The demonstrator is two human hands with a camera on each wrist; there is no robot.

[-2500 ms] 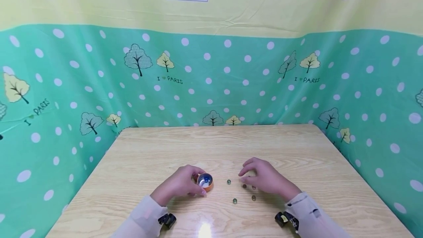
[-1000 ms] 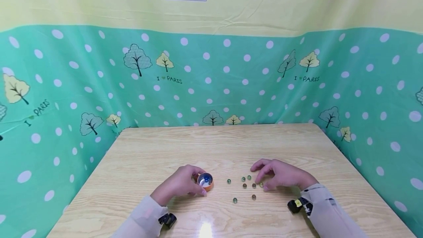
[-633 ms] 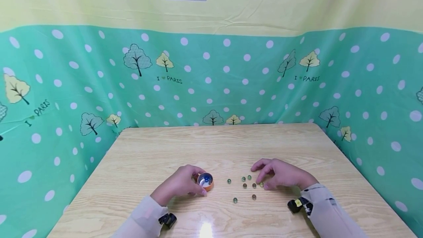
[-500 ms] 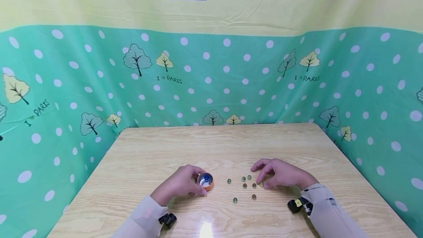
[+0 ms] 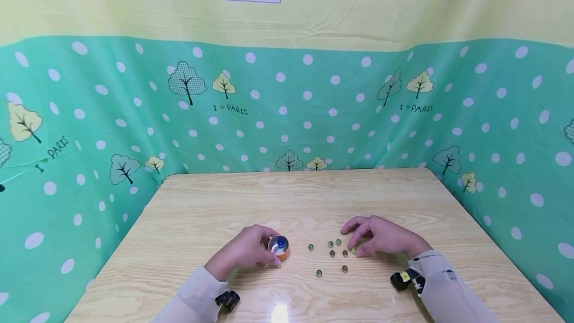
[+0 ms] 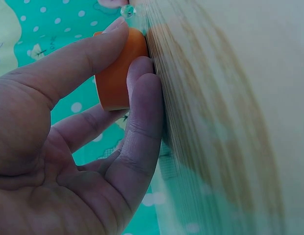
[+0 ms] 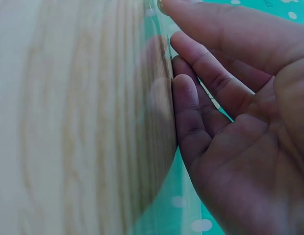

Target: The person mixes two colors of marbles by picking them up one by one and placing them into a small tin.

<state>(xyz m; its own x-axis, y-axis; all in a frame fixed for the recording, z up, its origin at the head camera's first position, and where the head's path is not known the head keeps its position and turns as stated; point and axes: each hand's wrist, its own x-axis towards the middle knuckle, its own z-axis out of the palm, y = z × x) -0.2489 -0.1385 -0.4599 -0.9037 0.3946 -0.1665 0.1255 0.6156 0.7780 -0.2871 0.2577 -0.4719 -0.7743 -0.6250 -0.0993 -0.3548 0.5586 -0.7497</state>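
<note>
My left hand (image 5: 248, 248) grips a small orange cup (image 6: 118, 68) between thumb and fingers; the cup stands upright on the table. Its inside looks shiny, and a blue marble (image 5: 280, 245) lies in it. To the right, my right hand (image 5: 379, 236) rests low on the tabletop, thumb and index finger pinching a yellowish-green marble (image 5: 354, 250). Only an edge of that marble (image 7: 161, 7) shows past the thumb tip in the right wrist view. Left of the fingers are green marbles (image 5: 330, 244) and brownish marbles (image 5: 345, 253), loose on the wood.
The light wooden table (image 5: 215, 198) runs back to a green and yellow printed curtain (image 5: 287, 108) on three sides. One green marble (image 5: 319, 273) and one brown marble (image 5: 345, 268) lie nearer the front. Each wrist carries a small black camera (image 5: 227, 300).
My right hand has moved right from above the marbles to the yellowish-green one, uncovering several others. Its thumb and index finger have closed slightly on it. My left hand and the cup have stayed put.
</note>
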